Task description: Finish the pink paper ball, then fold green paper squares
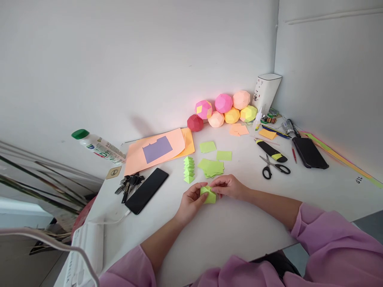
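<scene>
Paper (pixel 211 198): green, partly folded, held over the desk (pixel 239 227) towards its near edge, just nearer than the green sheets (pixel 212 167).
Left hand (pixel 193 199): grip closed on the paper's left side, thumb on top.
Right hand (pixel 229 187): grip closed, fingertips pinching the paper's upper right part.
Folded pieces (pixel 189 170): green, pointed, in a row left of the green sheets.
Slips: two, one (pixel 207 147) beyond the green sheets, another (pixel 224 155) nearer and to its right.
Faceted balls (pixel 224 103): pink, peach, red, orange and yellow, clustered along the far edge by the wall (pixel 167 71).
Scissors (pixel 274 165): open, right of the green sheets, with the cutter (pixel 271 150) just beyond.
Phones: one (pixel 147 190) beside the keys (pixel 130 184) towards the left edge, one (pixel 310 152) on the right.
</scene>
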